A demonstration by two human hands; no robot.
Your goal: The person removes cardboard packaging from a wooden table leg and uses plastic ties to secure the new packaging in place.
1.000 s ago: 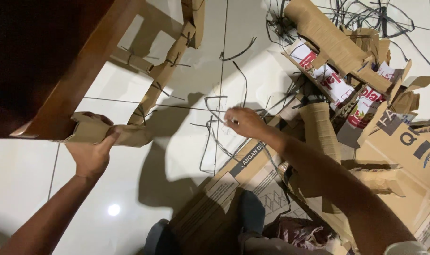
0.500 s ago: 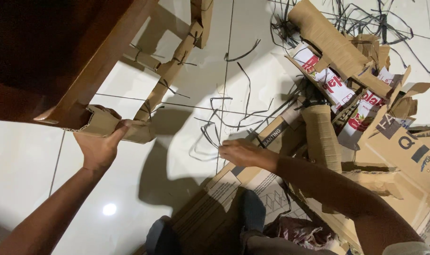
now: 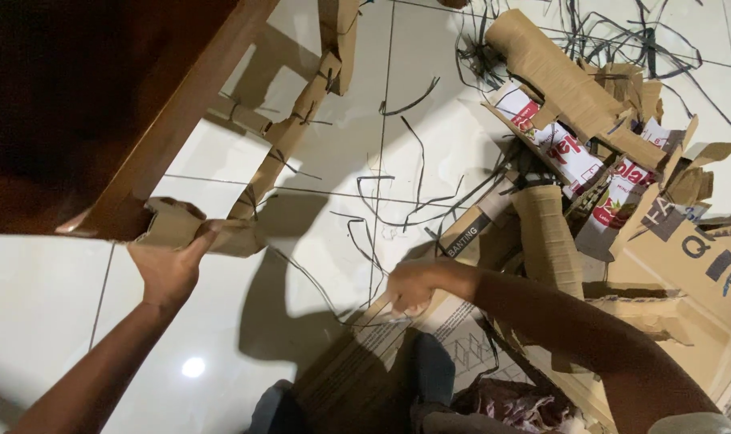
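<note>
Many black strips (image 3: 398, 201) and cardboard scraps (image 3: 590, 120) surround both hands.

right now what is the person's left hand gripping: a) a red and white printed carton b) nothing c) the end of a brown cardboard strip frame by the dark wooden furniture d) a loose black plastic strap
c: the left hand is closed around the crumpled end of the brown cardboard strip frame beside the dark wooden furniture, while the right hand rests on the flattened cardboard box.
</note>
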